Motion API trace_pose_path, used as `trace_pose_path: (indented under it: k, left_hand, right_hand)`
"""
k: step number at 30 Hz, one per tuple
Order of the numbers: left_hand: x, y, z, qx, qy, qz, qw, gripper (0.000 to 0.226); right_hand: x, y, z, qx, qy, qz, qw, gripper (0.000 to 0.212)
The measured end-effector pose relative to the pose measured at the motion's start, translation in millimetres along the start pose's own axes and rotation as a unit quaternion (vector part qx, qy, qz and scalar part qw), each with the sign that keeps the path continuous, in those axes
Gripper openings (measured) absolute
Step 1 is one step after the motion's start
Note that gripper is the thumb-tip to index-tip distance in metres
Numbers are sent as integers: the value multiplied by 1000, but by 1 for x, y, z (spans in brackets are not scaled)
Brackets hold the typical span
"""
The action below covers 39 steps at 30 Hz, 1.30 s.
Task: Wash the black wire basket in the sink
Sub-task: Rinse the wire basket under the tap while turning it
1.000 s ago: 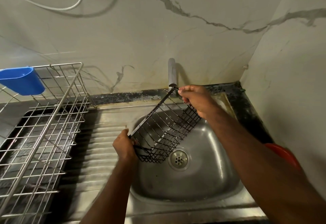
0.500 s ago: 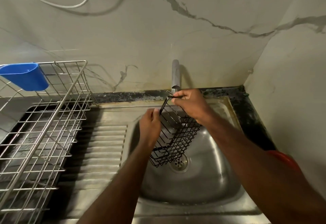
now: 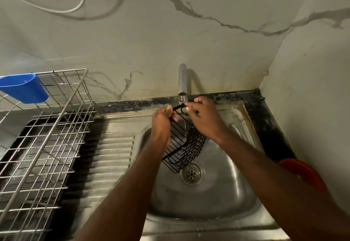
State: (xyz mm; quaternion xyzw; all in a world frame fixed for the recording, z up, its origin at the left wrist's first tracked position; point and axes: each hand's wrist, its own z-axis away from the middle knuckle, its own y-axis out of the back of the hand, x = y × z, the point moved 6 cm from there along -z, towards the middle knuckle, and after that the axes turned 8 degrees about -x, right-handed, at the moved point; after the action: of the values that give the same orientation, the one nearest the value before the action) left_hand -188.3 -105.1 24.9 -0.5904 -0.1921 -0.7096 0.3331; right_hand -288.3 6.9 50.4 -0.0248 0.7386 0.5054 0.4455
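The black wire basket (image 3: 182,150) hangs on end over the steel sink (image 3: 212,201), its lower end just above the drain (image 3: 191,173). My left hand (image 3: 162,125) grips the upper rim on the left. My right hand (image 3: 203,119) pinches the same rim on the right, right under the tap spout (image 3: 182,81). A thin stream of water runs from the tap down through the basket. My hands hide part of the rim.
A steel dish rack (image 3: 41,138) with a blue plastic cup (image 3: 23,88) hooked on it stands on the left over a dark tray. The ribbed drainboard (image 3: 111,159) lies between rack and sink. A red object (image 3: 303,172) sits at the right by the wall.
My left hand left the basket's lower end and rose to the top rim. The basket swung from a slanted, flat pose to hanging on end under the tap, and water now runs.
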Motion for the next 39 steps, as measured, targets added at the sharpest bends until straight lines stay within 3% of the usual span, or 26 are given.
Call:
trace_pose_path:
  k: [3,7,13,19,25,27,32,35,37,39]
  left_hand:
    - [-5,3,-2,0,2,39,999,26]
    - [-9,11,-4,15,13,103,995,22]
    - [-9,24,-1,31,-13,72,997,30]
    - [-10,34,1,52,-4,100,994,31]
    - [-10,34,4,57,-10,90,994,32]
    - [-9,32,4,55,-15,91,994,34]
    - [-9,33,5,73,-4,117,990,30]
    - [-11,39,7,85,0,121,989,30]
    - [-10,45,7,94,5,134,987,30]
    - [-11,51,7,103,16,151,983,28]
  right_hand:
    - [-18,-22,13,-85,27,69,994,53]
    - [-28,-24,11,-148,111,162,969,58]
    - [1,-13,-7,-158,7,198,967,69]
    - [-37,-43,12,-185,128,216,950,76]
    - [-14,-27,-3,-180,44,182,966,72]
    - [-22,-33,-2,-181,51,177,966,73]
    - [-18,-23,-11,-162,70,46,983,51]
    - [-1,3,-22,3,13,-96,995,28]
    - [9,9,-25,62,-53,-218,973,18]
    - [11,6,-30,35,-96,-326,940,16]
